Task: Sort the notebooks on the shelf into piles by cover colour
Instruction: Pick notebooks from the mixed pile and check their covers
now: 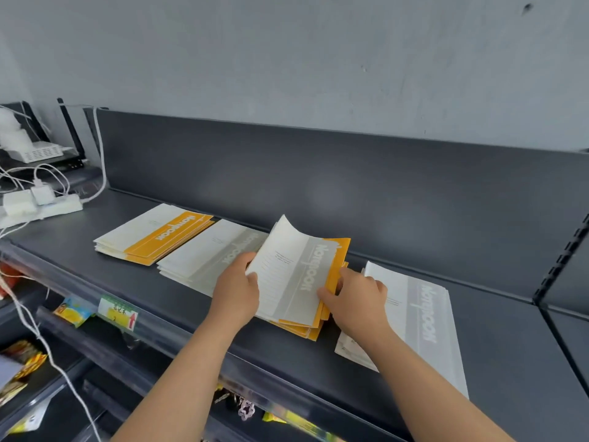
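Four piles on dark grey metal shelf (105,275). Left hand (236,291) fingers (251,278) pinch bowed grey-banded white paper notebook (293,272) over yellow-covered stack (338,260); right hand (357,301) fingers (323,295) curl round stack edge. Risk: limp cover slips, yellow copies drag off shelf lip.

2 forearms forward, left hand (237,290) and right hand (358,301) near together, each in pinching grip.
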A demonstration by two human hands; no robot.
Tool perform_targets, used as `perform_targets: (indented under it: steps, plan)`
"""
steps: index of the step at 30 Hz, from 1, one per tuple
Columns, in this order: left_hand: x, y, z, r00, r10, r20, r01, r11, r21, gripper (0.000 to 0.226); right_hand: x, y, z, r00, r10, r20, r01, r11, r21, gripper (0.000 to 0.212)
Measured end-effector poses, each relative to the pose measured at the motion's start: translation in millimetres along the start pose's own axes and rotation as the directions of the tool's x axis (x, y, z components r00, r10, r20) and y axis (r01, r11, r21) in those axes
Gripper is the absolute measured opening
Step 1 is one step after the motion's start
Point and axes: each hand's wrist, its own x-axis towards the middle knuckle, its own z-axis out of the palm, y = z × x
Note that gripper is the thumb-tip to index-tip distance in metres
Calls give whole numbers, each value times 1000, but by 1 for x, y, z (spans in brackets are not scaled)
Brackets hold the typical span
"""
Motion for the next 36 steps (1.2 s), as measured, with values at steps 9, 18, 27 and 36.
perform_targets:
  steps: [9,18,27,36]
  plan:
    - [24,-24,-8,999,42,-2,-42,999,20,24,10,-16,5,995,101,19,-94,965,-247,28]
    - [68,-51,-66,998,19,67,17,866,-499,21,20,-91,41,993,117,-3,-109,938,329,33]
    - [109,-111,-104,986,157,61,-146,978,-145,30,44,-152,94,986,151,-72,-129,962,242,27]
    - [126,-143,-102,970,206,126,-229,951,206,31,46,-168,113,987,144,-69,-147,988,-42,25]
